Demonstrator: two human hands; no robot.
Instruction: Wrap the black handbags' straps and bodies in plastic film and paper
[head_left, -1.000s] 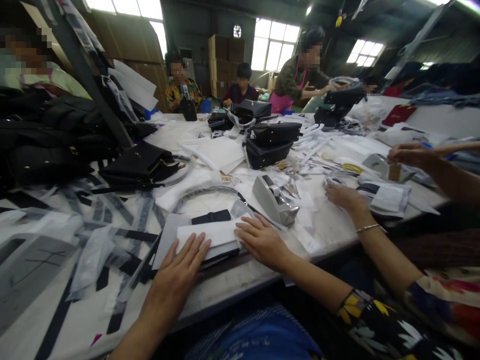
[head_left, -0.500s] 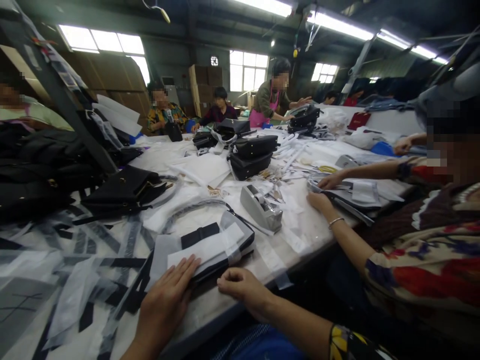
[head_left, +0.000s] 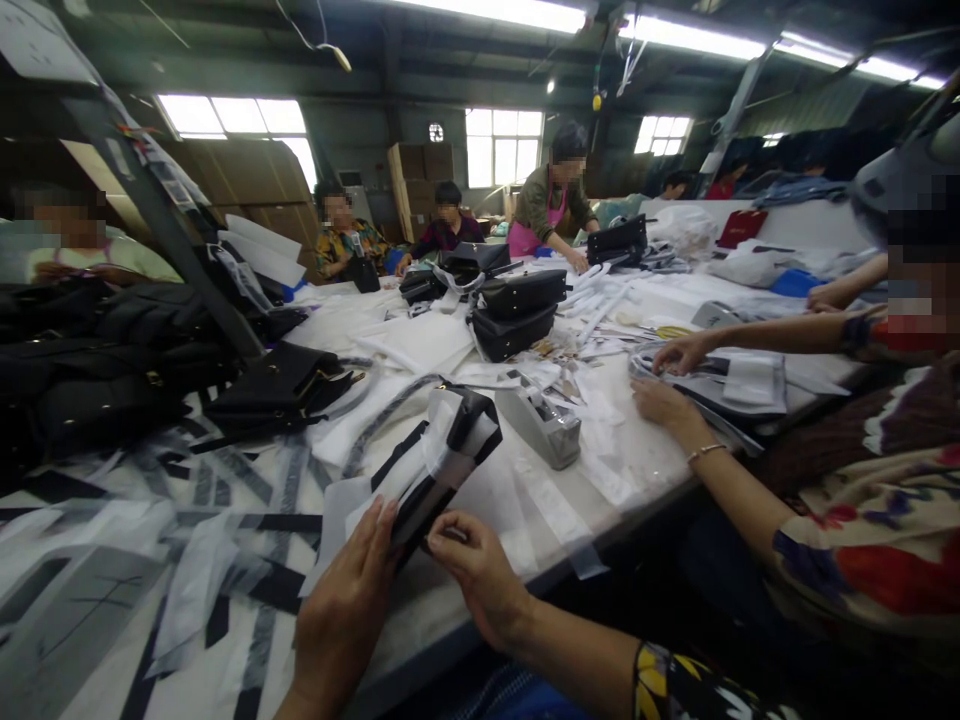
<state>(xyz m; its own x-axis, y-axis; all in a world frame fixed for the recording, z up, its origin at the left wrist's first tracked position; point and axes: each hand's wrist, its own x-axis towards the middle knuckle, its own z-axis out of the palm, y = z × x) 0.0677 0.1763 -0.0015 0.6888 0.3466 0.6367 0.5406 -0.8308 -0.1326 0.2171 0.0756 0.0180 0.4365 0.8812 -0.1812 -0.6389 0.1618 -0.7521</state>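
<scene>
A black handbag (head_left: 478, 423), partly covered in white wrapping sheet (head_left: 409, 470), is tilted up on its near edge in front of me. Its wrapped handle (head_left: 390, 408) arches away on the far side. My left hand (head_left: 346, 590) grips the bag's near left side, fingers flat along the white sheet and thumb hidden. Close by the bag's lower edge is my right hand (head_left: 476, 572), thumb and fingertips pinched together; what they hold, if anything, I cannot make out. Just beyond the bag a grey tape dispenser (head_left: 541, 420) stands on the table.
Wrapped straps (head_left: 289, 480) and a grey dispenser (head_left: 82, 620) lie at left, near another black handbag (head_left: 277, 390). More black bags (head_left: 517, 310) are stacked centrally. At right, a co-worker's hands (head_left: 671, 385) handle a wrapped bag (head_left: 739, 385). Other people work across the table.
The handbag has gone from lying flat to tilted up, its right end raised. My left hand has turned with it, and my right hand has shifted slightly left, still pinched.
</scene>
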